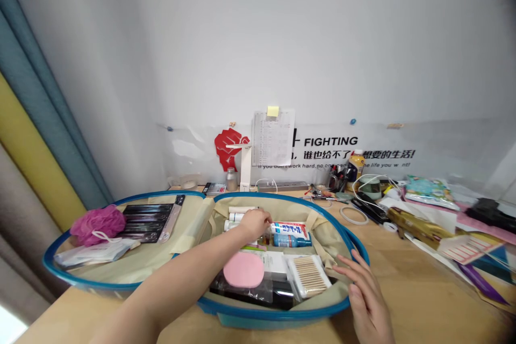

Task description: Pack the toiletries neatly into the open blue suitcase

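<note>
You have one case (278, 316) open on the wooden table (407, 290), its two rounded halves edged in glossy blue and lined with cream fabric. In the left half you count one pouf (99, 226) of ruffled pink mesh with a white cord, one flat black pack (147, 220) under shiny clear plastic, and some pale, flat packets (97, 253) whose number you cannot make out.

In the right half lie one smooth pink oval (244, 270), one clear pack of swabs (309, 277) with thin tan sticks in a row, one red, white and blue pack (290, 227), and one blue bottle (292, 241) just in front of it. A long, glossy black item (282, 296) lies along the front, partly under the oval.

Both your hands are at this half. Your left hand (257, 224) reaches over the contents, fingers bent, beside the left end of the printed pack; you cannot tell whether its grip is closed on anything. Your right hand (366, 295) is at the right rim, its grip loose, fingers spread apart and holding nothing; whether the fingertips touch the lining is unclear.
</note>
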Available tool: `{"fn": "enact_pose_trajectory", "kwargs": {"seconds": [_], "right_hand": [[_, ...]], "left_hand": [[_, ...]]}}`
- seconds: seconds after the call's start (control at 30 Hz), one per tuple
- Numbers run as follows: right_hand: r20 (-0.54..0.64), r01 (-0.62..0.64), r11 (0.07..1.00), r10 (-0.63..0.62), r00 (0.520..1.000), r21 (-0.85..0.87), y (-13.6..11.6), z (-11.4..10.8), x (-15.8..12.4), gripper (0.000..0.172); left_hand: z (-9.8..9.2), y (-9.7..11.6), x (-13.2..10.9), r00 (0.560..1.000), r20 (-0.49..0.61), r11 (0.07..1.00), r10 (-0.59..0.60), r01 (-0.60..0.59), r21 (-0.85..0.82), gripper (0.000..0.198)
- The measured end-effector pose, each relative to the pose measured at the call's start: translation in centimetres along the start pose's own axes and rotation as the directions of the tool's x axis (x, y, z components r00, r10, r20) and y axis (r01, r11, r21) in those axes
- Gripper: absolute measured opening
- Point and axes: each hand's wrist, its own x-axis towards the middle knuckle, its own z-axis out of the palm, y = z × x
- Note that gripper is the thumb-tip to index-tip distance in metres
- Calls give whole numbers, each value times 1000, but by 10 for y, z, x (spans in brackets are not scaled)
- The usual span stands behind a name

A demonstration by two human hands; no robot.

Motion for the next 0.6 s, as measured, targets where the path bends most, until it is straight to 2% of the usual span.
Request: {"fn": "enact_pose_trajectory", "kwargs": {"seconds": [0.43, 0.6], "right_hand": [[1, -38, 999, 38, 999, 22, 1, 1, -2, 35], [14, -5, 1000, 5, 1000, 2, 0, -1, -1, 35]], "left_hand": [[13, -4, 7, 997, 51, 998, 59, -60, 15, 28], [13, -5, 8, 995, 64, 997, 81, -81, -5, 27]]}}
